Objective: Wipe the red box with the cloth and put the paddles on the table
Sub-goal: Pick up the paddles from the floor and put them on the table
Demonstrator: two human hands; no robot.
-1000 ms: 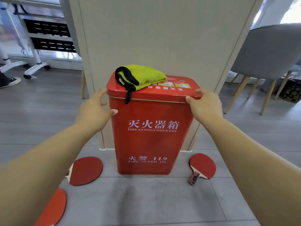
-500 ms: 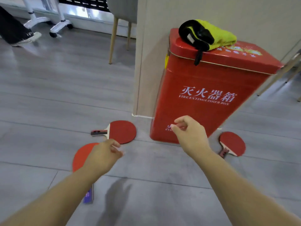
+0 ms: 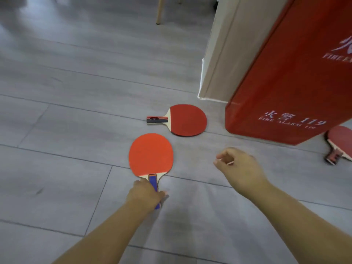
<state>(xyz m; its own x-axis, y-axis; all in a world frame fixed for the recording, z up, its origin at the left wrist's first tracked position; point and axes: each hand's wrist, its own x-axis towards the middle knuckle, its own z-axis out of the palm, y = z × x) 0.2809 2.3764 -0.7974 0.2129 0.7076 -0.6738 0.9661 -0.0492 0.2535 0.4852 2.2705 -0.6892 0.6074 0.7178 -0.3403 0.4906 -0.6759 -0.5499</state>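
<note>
While flat on grey floor (image 3: 66, 130), paddle (image 3: 151, 154) in left hand (image 3: 145, 195); right hand (image 3: 240, 168) slack, empty.

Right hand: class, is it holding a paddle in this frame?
No, the right hand hangs loosely curled and empty above the floor; only the left hand grips the orange paddle.

The right edge cuts off the red box (image 3: 285, 82) and third paddle (image 3: 341, 140).

Grey plank floor (image 3: 76, 92), beige panel (image 3: 224, 54), wooden chair leg (image 3: 159, 10).
</note>
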